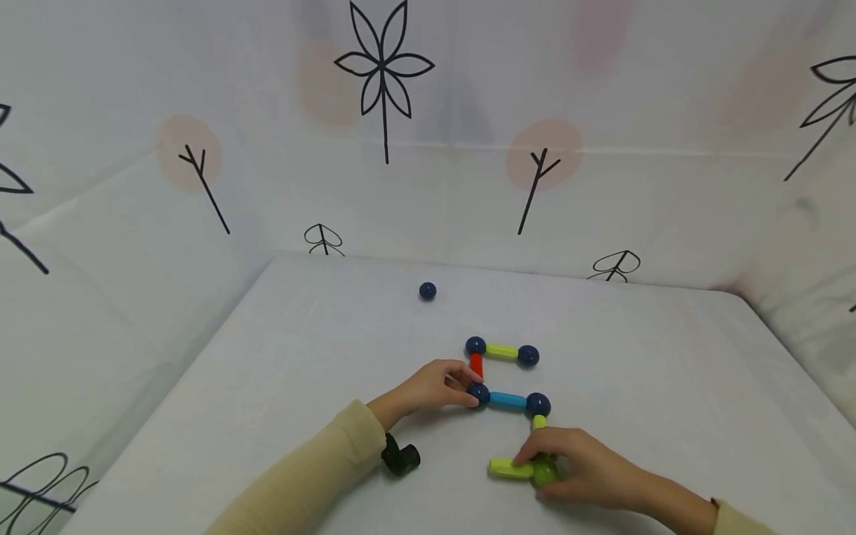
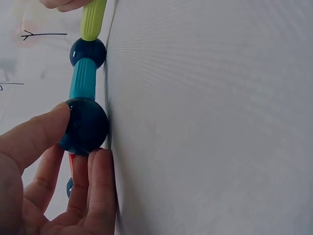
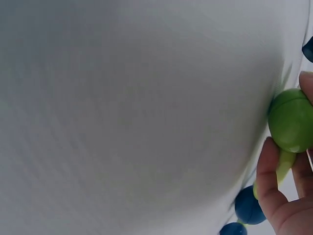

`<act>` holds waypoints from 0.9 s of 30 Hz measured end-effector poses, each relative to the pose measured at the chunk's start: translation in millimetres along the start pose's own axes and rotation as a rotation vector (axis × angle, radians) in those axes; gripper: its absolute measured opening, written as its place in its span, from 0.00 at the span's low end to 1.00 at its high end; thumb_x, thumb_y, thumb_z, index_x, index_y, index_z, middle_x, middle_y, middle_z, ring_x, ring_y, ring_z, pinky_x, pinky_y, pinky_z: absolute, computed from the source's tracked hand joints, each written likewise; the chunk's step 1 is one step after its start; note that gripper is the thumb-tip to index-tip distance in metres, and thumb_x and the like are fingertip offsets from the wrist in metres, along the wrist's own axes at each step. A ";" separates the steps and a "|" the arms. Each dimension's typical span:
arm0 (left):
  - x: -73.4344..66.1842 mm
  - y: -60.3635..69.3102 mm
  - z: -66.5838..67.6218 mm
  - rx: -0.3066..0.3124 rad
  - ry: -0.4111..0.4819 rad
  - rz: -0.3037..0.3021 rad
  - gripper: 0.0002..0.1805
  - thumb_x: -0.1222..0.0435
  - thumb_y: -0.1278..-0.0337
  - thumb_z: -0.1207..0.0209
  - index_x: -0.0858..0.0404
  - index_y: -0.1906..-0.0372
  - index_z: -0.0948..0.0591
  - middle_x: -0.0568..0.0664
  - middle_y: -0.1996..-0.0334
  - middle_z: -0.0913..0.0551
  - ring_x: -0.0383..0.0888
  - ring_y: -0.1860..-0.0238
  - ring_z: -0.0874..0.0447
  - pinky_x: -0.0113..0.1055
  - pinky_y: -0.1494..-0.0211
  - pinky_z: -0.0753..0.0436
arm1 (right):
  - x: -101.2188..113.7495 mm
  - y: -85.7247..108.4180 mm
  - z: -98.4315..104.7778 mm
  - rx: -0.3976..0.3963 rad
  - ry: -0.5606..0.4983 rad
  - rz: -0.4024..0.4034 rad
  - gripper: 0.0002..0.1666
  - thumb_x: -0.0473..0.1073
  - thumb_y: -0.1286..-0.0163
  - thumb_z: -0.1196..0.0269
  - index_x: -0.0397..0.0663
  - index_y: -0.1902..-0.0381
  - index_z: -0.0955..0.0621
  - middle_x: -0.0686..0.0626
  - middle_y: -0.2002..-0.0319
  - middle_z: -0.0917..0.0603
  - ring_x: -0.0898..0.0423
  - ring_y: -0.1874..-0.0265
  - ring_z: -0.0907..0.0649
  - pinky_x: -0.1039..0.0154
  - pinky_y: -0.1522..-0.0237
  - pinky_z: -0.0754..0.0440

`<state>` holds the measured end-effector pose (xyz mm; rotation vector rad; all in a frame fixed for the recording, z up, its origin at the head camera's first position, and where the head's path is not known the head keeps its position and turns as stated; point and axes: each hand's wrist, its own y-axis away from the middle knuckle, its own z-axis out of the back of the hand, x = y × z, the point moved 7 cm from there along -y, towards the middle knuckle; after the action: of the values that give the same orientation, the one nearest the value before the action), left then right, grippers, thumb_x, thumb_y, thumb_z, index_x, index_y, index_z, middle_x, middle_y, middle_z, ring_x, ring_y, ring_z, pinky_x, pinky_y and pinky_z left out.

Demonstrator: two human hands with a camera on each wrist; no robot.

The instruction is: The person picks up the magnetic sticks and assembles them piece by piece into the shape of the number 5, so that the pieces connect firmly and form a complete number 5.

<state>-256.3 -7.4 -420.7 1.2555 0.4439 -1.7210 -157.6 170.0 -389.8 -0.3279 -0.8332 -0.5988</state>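
Note:
A zigzag chain of balls and short rods lies on the white table. My left hand (image 1: 435, 386) pinches a dark blue ball (image 2: 88, 126) between thumb and fingers, where a red rod (image 1: 476, 364) and a light blue rod (image 1: 508, 401) meet. At the chain's near end, my right hand (image 1: 591, 469) grips a green ball (image 3: 292, 120), its fingers around the sides. A yellow-green rod (image 1: 510, 468) points left from that ball. Another yellow-green rod (image 1: 539, 422), partly hidden by my right hand, runs up to a dark blue ball (image 1: 538, 405).
The far end has a dark blue ball (image 1: 475, 345), a yellow-green rod (image 1: 501, 351) and another dark blue ball (image 1: 528, 356). A loose dark blue ball (image 1: 428, 291) lies toward the back. A dark, bent tubular piece (image 1: 403, 458) sits beside my left sleeve. Patterned cloth walls (image 1: 455, 200) surround the table.

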 end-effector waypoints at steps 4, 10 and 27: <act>-0.6 0.4 -0.2 0.000 0.002 0.003 0.15 0.68 0.44 0.30 0.59 0.51 0.15 0.44 0.59 0.17 0.39 0.59 0.20 0.32 0.52 0.19 | 0.5 2.6 0.0 -0.033 0.000 0.044 0.20 0.42 0.38 0.28 0.56 0.49 0.18 0.57 0.52 0.16 0.62 0.55 0.20 0.67 0.50 0.20; 0.3 0.4 -0.5 -0.006 0.007 0.019 0.15 0.68 0.45 0.29 0.59 0.51 0.14 0.44 0.60 0.17 0.40 0.59 0.20 0.32 0.53 0.19 | 2.5 2.6 0.9 -0.061 0.015 0.078 0.19 0.42 0.38 0.28 0.56 0.49 0.17 0.56 0.52 0.16 0.61 0.53 0.19 0.67 0.49 0.20; 0.9 -0.5 2.9 0.010 0.011 0.010 0.14 0.67 0.42 0.31 0.59 0.51 0.14 0.44 0.58 0.16 0.41 0.59 0.20 0.33 0.60 0.19 | -0.9 -0.6 4.6 -0.066 0.005 -0.029 0.17 0.47 0.38 0.28 0.57 0.50 0.16 0.59 0.52 0.17 0.62 0.54 0.20 0.67 0.50 0.20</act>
<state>-258.4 -9.7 -420.4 1.2728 0.4359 -1.7107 -161.2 172.1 -387.6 -0.3746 -0.8159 -0.6550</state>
